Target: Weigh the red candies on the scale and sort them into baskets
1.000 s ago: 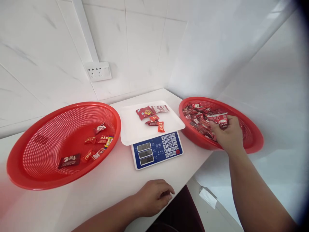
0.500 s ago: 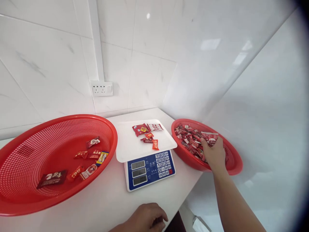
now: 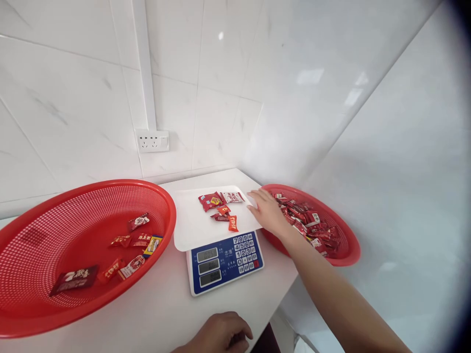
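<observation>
My right hand (image 3: 268, 213) lies palm down over the right edge of the white tray (image 3: 191, 225) of a blue digital scale (image 3: 224, 260), fingers stretched toward the several red candy packets (image 3: 221, 206) on the tray. Anything under the palm is hidden. Just right of the hand stands a small red basket (image 3: 348, 247) heaped with red wrapped candies (image 3: 312, 225). My left hand (image 3: 221, 334) rests curled on the white counter's front edge, holding nothing. A large red mesh basket (image 3: 73, 206) on the left holds several candies (image 3: 132, 242).
White tiled walls enclose the counter corner, with a wall socket (image 3: 152, 140) and a vertical white conduit above it. The counter (image 3: 154, 314) ends just right of the scale, and the small basket overhangs that edge.
My right hand left the small basket, where it gripped a red packet, and moved left onto the scale tray's edge. The camera tilted upward. My left hand stayed put.
</observation>
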Available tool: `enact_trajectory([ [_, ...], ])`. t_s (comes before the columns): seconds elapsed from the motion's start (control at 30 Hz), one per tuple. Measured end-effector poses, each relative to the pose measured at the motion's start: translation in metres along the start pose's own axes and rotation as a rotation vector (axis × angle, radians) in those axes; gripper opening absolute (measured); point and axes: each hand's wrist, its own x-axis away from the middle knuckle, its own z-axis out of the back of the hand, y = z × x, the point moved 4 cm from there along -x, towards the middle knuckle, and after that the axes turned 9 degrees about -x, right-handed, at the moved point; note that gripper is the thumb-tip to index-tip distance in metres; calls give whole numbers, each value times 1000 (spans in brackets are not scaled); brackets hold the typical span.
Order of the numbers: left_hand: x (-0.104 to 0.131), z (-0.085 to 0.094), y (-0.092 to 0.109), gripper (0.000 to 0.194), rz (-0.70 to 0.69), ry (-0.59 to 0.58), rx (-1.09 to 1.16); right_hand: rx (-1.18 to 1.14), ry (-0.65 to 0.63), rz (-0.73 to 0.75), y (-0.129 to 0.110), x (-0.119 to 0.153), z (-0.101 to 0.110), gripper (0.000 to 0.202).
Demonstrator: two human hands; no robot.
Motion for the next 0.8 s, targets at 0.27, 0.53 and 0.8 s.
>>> enact_trajectory([
  [0.27, -7, -2, -4, 30, 36, -62, 18, -47, -307, -59, -5, -45, -52, 33],
  [0.53, -5, -1, -1, 28, 57, -28, 10, 52, -64, -305, 23, -26, 17, 34],
  [0.8, -4, -5, -5, 21, 51, -43, 30, 209, -7, -643, 106, 39, 99, 44],
])
